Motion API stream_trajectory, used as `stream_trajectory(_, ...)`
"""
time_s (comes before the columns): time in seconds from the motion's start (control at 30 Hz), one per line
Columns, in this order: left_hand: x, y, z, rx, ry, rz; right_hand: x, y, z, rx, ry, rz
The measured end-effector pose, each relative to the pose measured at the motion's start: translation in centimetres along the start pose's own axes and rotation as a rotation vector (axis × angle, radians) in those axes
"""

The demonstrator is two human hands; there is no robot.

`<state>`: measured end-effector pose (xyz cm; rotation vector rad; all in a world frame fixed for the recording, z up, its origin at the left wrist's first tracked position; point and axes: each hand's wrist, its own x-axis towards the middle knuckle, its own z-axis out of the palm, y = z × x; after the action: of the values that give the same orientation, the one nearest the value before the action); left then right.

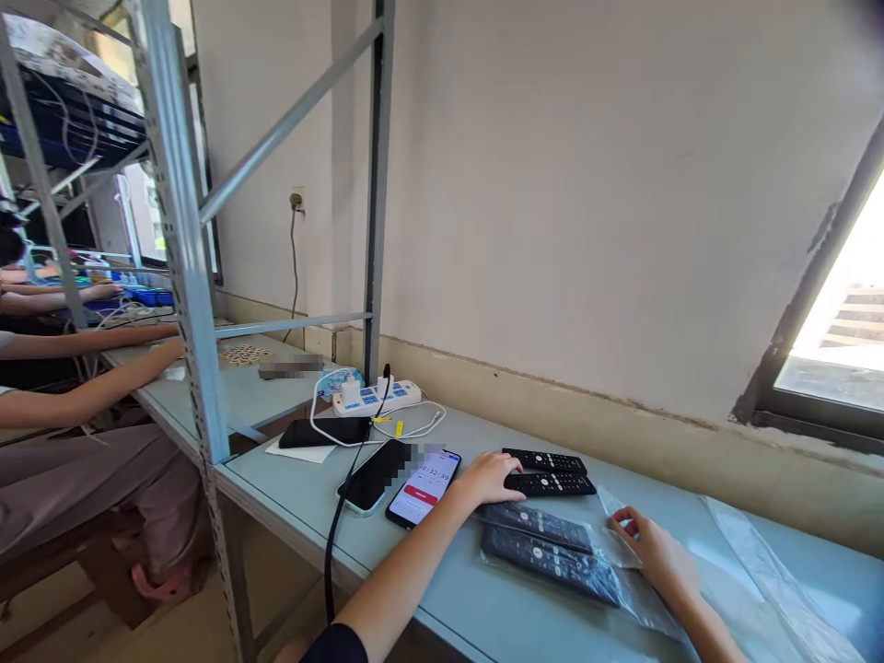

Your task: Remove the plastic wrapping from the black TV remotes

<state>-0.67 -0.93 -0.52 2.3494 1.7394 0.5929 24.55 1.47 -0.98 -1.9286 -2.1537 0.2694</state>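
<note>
My left hand rests on the pale table, its fingers curled over the near end of a bare black remote; a second bare remote lies just behind it. My right hand lies with fingers bent on a clear plastic bag. Two more black remotes lie in front, wrapped in clear plastic.
A lit phone and a dark phone lie left of my left hand, with a third phone and a white power strip behind. More clear bags lie at right. Metal shelf posts stand left; other people's arms rest on the neighbouring table.
</note>
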Motion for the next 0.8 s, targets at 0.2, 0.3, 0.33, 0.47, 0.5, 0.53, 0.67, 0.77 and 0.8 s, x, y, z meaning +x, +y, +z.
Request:
stream_trajectory(0.2, -0.1, -0.8, 0.0, -0.013, 0.024, -0.012, 0.3, -0.2, 0.3, 0.000, -0.008, -0.020)
stream_trajectory(0.3, 0.0, -0.9, 0.3, -0.033, 0.037, -0.011, 0.4, 0.0, 0.6, -0.012, 0.009, -0.042)
stream_trajectory(0.33, 0.0, -1.0, 0.4, -0.042, 0.043, -0.011, 0.5, 0.0, 0.7, -0.018, 0.013, -0.050)
stream_trajectory(0.47, -0.2, -0.9, 0.8, -0.082, 0.067, -0.022, 0.4, 0.1, 0.6, -0.054, -0.005, -0.062)
stream_trajectory(0.5, -0.3, -0.9, 0.8, -0.090, 0.073, -0.029, 0.3, 0.0, 0.5, -0.063, -0.015, -0.058)
stream_trajectory(0.53, -0.4, -0.8, 0.9, -0.096, 0.079, -0.036, 0.2, -0.1, 0.4, -0.070, -0.025, -0.055)
stream_trajectory(0.67, -0.7, -0.4, 1.0, -0.106, 0.082, -0.062, -0.5, -0.5, 0.0, -0.074, -0.051, -0.052)
stream_trajectory(0.77, -0.7, -0.1, 1.1, -0.094, 0.075, -0.068, -1.0, -0.8, -0.3, -0.054, -0.070, -0.046)
stream_trajectory(0.8, -0.6, 0.0, 1.2, -0.089, 0.072, -0.069, -1.2, -0.8, -0.4, -0.045, -0.075, -0.043)
